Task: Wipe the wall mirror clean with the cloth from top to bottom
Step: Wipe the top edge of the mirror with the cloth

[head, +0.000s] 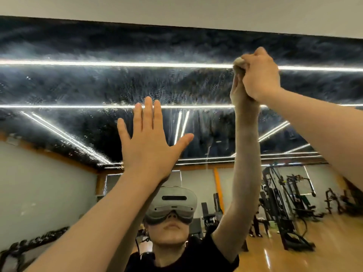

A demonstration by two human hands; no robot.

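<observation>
The wall mirror (82, 89) fills the view, its upper part streaked and spotted with droplets below its top edge. My right hand (259, 75) is raised high at the upper right and grips a bunched pale cloth (238, 62) pressed against the glass. Only a small wad of the cloth shows past my fingers. My left hand (149, 138) lies flat on the mirror lower and to the left, fingers straight and spread. The reflections of my arms and of a person in a headset show in the glass.
A pale wall strip (176, 10) runs above the mirror's top edge. The glass reflects a gym with a wooden floor, weight machines (284, 203) at the right, and ceiling light strips.
</observation>
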